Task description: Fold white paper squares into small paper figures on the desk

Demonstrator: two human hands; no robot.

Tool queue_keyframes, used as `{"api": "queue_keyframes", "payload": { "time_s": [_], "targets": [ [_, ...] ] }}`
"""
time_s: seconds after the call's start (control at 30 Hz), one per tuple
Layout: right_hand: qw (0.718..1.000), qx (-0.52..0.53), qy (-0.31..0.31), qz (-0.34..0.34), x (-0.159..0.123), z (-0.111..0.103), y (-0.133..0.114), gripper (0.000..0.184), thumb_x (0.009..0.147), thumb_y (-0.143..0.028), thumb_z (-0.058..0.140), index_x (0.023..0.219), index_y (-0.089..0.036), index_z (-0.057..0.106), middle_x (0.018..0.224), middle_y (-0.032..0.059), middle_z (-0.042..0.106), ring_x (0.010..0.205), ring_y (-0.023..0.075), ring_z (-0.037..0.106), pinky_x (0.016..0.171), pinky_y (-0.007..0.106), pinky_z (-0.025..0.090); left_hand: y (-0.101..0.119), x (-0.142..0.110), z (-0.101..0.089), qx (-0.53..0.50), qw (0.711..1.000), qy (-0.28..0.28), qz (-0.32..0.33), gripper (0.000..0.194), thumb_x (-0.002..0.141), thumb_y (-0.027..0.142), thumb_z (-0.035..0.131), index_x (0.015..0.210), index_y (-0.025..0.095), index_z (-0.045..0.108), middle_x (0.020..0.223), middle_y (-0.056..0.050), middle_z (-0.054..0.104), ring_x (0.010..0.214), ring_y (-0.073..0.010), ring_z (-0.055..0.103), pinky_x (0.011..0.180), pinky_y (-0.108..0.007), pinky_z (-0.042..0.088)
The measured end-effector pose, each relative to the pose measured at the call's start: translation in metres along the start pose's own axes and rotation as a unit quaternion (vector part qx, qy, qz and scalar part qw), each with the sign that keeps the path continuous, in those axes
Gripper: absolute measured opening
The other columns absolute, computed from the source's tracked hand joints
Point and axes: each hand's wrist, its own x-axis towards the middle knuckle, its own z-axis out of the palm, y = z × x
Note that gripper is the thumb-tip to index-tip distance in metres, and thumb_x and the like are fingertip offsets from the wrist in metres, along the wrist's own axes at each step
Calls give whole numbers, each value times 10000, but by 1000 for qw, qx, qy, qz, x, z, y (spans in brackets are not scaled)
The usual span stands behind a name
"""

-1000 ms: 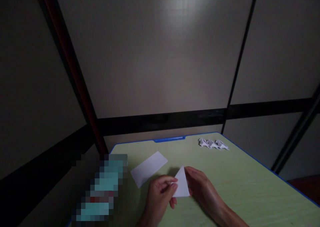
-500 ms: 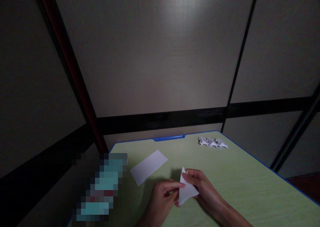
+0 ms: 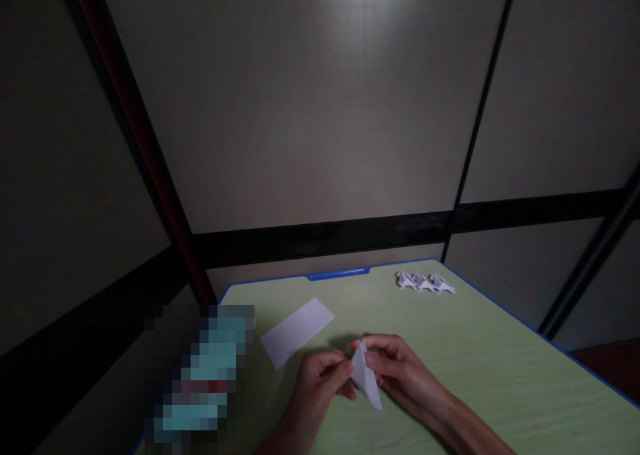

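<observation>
A small folded piece of white paper [image 3: 366,378] is held between my two hands, above the near part of the green table. My left hand [image 3: 323,378] pinches its left side with thumb and fingers. From the right, my right hand [image 3: 397,361] grips it near its upper tip, the thumb lying on the front face. The paper is narrow and pointed, its lower corner sticking out below my fingers. Some fingertips are hidden behind it. Beyond my left hand a flat white paper rectangle [image 3: 298,333] lies on the table.
Three small folded white paper figures [image 3: 425,282] stand in a row at the far right of the green table [image 3: 500,368]. A pixelated teal object [image 3: 215,355] is along the left edge. A blue strip [image 3: 338,274] is set in the far edge, before a panelled wall [image 3: 325,121].
The folded paper has turned from a broad triangle face to a narrow, slanting shape. My right hand has gone from its edge to a thumb grip near the tip; my left fingers have shifted.
</observation>
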Motion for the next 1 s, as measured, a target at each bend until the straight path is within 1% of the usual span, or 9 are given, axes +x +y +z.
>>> {"api": "queue_keyframes", "payload": {
  "time_s": [0.1, 0.2, 0.3, 0.47, 0.53, 0.63, 0.73, 0.87, 1.0],
  "targets": [
    [999, 38, -19, 14, 0, -1, -1, 166, 580, -202, 645, 716, -107, 637, 566, 15, 569, 467, 60, 453, 470, 183, 327, 2, -2, 1, -11, 1000, -16, -9, 221, 557, 311, 622, 514, 95, 601, 520, -20, 560, 470, -96, 497, 425, -181, 389],
    [999, 43, -24, 9, -1, -3, 1, 151, 573, -194, 651, 698, -109, 644, 541, 4, 560, 455, 56, 456, 464, 179, 339, 3, -3, 1, -22, 999, -25, -9, 205, 551, 299, 628, 515, 99, 607, 500, -15, 573, 454, -92, 495, 417, -176, 375],
    [999, 36, -30, 5, -1, -3, 1, 145, 562, -197, 659, 680, -114, 649, 539, -3, 546, 455, 52, 447, 455, 174, 336, 2, -4, 1, -36, 999, -21, -13, 194, 552, 289, 629, 526, 99, 603, 479, -12, 575, 438, -87, 491, 414, -176, 364],
    [999, 3, -36, -10, -1, -2, 1, 131, 573, -206, 651, 669, -117, 655, 542, -17, 501, 454, 42, 414, 432, 164, 304, 1, -4, 1, -46, 998, 5, -31, 224, 504, 303, 649, 484, 96, 566, 417, 2, 543, 396, -84, 472, 397, -184, 337],
    [999, -10, -40, -22, 0, -1, 0, 127, 567, -213, 654, 651, -117, 657, 546, -21, 485, 450, 40, 396, 419, 166, 281, 1, -4, 2, -44, 998, 7, -37, 242, 489, 319, 650, 476, 98, 550, 411, 5, 534, 393, -85, 469, 396, -187, 331],
    [998, -23, -42, -37, -1, -1, -2, 121, 548, -223, 667, 614, -122, 655, 534, -25, 473, 438, 38, 369, 401, 169, 242, 1, -3, 3, -52, 998, -5, -40, 256, 482, 324, 651, 479, 111, 510, 410, 19, 513, 382, -75, 456, 388, -182, 323],
    [998, -34, -42, -44, -1, 0, -3, 117, 545, -232, 668, 590, -125, 649, 510, -29, 463, 431, 41, 353, 402, 176, 224, -3, -2, 3, -73, 996, -30, -34, 262, 482, 303, 660, 528, 132, 468, 435, 42, 491, 370, -63, 440, 371, -171, 315],
    [996, -51, -52, -49, -2, 2, -4, 103, 562, -227, 655, 588, -127, 646, 522, -28, 453, 456, 53, 365, 426, 188, 236, -8, 0, 0, -50, 996, -52, -47, 254, 511, 311, 647, 606, 106, 531, 512, 2, 538, 421, -71, 453, 396, -175, 316],
    [995, -61, -61, -51, -1, 1, -3, 84, 575, -199, 646, 623, -131, 656, 571, -19, 460, 488, 58, 384, 443, 192, 249, -7, -3, 0, -26, 997, -31, -65, 269, 487, 342, 653, 523, 89, 571, 439, 7, 518, 411, -69, 429, 412, -182, 301]
  ]
}}
